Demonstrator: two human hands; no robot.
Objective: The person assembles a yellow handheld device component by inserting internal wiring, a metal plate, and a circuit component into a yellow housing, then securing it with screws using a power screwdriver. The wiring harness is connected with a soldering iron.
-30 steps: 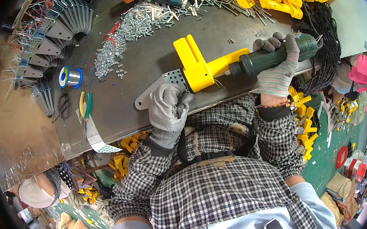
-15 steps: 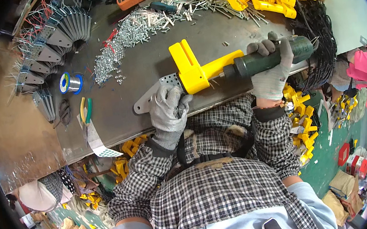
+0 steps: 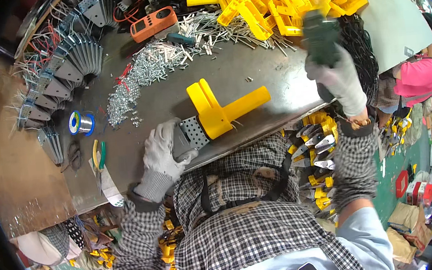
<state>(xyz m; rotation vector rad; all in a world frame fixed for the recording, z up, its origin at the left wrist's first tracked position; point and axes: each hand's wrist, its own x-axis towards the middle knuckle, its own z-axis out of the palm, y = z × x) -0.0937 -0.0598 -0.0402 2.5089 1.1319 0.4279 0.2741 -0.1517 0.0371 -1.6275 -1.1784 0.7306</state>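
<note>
Hands (image 3: 160, 152) flank yellow piece (image 3: 216, 122), long axis pointing rightward.

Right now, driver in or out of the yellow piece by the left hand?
Out: bench shows between that yellow piece and driver in the right hand.

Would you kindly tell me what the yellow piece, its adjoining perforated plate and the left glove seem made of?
Yellow piece: probably moulded plastic with a slight sheen, given its even colour and rounded edges.
Perforated plate: likely thin metal, dull grey, judging by its flat face and many round holes.
Left glove: matte grey, seemingly knitted fabric, given its ribbed cuff.
</note>
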